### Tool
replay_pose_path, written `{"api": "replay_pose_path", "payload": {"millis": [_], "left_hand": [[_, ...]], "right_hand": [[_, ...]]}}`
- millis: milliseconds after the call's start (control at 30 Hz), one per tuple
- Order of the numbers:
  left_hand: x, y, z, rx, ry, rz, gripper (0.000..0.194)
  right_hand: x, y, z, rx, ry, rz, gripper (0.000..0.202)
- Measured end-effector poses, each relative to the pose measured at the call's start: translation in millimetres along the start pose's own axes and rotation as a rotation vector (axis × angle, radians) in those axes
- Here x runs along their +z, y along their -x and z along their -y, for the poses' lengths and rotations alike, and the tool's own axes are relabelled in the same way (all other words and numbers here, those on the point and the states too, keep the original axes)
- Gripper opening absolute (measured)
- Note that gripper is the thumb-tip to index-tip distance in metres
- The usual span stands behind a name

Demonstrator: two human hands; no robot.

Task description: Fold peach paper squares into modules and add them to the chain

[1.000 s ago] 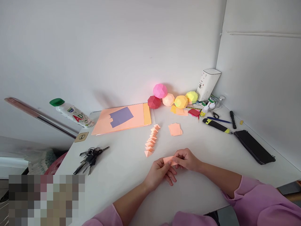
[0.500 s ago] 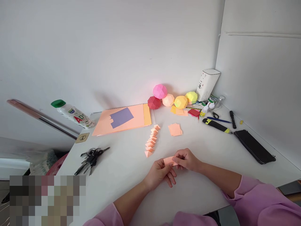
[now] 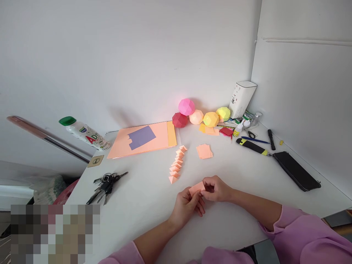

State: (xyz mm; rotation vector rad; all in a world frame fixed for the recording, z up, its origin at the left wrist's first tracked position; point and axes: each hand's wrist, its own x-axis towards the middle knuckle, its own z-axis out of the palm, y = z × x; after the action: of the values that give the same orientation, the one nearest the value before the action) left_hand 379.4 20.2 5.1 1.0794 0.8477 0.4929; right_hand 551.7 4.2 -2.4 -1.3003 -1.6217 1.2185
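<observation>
A small peach paper piece (image 3: 197, 188), which looks folded, is held between both hands above the table. My left hand (image 3: 187, 206) pinches it at the lower left, with its other fingers curled beneath. At the paper's right end, my right hand (image 3: 216, 189) grips the edge between thumb and fingers. Just beyond my left hand, a row of folded peach paper units (image 3: 176, 167) runs away across the table. A small stack of peach paper squares (image 3: 204, 151) lies farther back, to the right of that row.
Keys (image 3: 107, 185) and a bottle (image 3: 85, 134) are at left. Peach sheets (image 3: 118, 145) lie near the wall beside faceted paper balls (image 3: 196, 117). A cutter (image 3: 251, 146), glue bottle (image 3: 238, 129), marker (image 3: 271, 139) and black case (image 3: 296, 171) are at right.
My right thumb has shifted off the paper's face towards its lower right edge, so more of the paper shows. The paper is tilted slightly more, its right end higher.
</observation>
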Motion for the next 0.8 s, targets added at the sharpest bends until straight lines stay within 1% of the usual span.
{"api": "replay_pose_path", "payload": {"millis": [200,367,500,567,633,733,800], "left_hand": [[0.3,0,6,0.054,-0.061,-0.040,0.035],[0.5,0,4,0.048,-0.055,-0.014,0.034],[-0.5,0,2,0.017,0.002,0.012,0.033],[-2.2,-1,0,0.015,0.030,-0.011,0.034],[-4.1,-2,-1,0.030,0.052,-0.051,0.036],[-6.1,-5,-3,0.034,0.051,-0.076,0.038],[-6.4,-5,-3,0.031,0.036,-0.051,0.037]], "right_hand": [[3,0,-3,0.005,0.053,-0.028,0.024],[2,1,-5,0.007,0.054,0.012,0.017],[-5,-2,-4,0.050,-0.057,0.063,0.009],[-10,-4,-5,0.090,-0.144,0.079,0.004],[-14,-6,-6,0.130,-0.239,0.067,0.002],[-14,-6,-5,0.141,-0.300,0.046,0.007],[-11,-4,-3,0.105,-0.265,0.074,0.014]]}}
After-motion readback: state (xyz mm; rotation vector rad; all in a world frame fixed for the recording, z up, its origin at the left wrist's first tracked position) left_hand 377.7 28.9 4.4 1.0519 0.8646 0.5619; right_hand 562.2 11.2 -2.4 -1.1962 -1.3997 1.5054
